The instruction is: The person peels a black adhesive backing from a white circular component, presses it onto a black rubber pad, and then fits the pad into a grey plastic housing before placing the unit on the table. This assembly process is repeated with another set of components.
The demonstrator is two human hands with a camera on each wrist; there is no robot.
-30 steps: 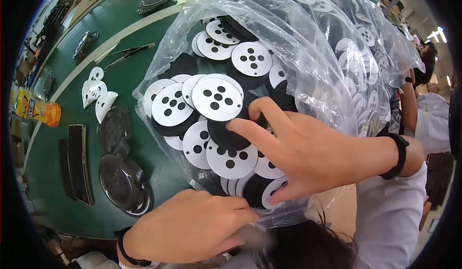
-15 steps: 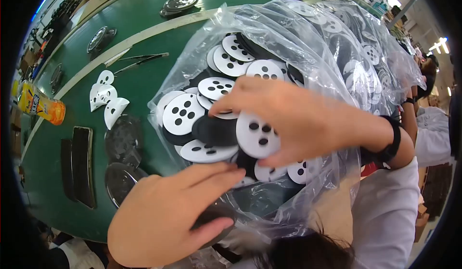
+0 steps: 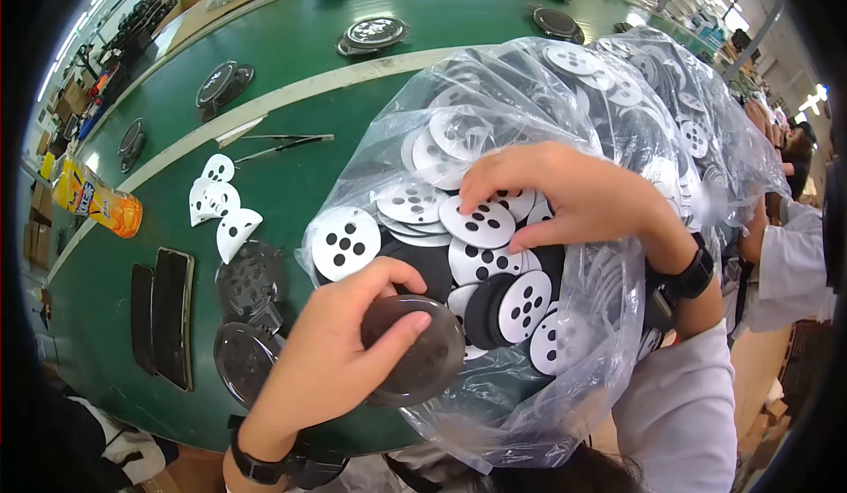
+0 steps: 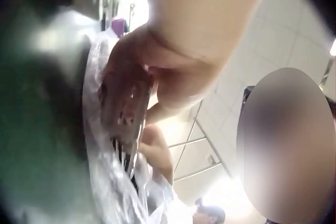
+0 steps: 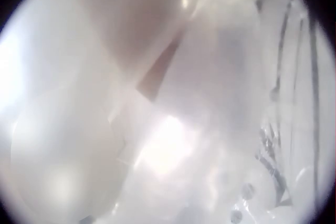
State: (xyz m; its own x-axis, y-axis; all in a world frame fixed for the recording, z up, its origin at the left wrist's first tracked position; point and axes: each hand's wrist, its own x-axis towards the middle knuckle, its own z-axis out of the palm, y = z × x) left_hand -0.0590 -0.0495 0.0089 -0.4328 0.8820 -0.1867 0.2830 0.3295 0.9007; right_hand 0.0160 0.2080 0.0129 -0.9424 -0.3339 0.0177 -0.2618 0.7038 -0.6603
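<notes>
Head view: left hand (image 3: 331,347) grips a dark round cover (image 3: 423,361) at lower centre, thumb over its face; right hand (image 3: 565,195), thumb and fingers wide apart, reaches over a holed white disc (image 3: 477,222) in the plastic bag (image 3: 609,290), just right of centre. Left wrist view: cover edge-on, mid-left. Right wrist view: pale blur, hand's state unclear

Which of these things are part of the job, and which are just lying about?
Seemingly part of the job:
dark round cover, held in the left hand
white disc, at the right hand's fingers
plastic bag holding more discs
similar dark round parts nearby

Probably just lying about:
yellow-and-orange bottle
two dark slabs
tweezers, though possibly a tool
</notes>
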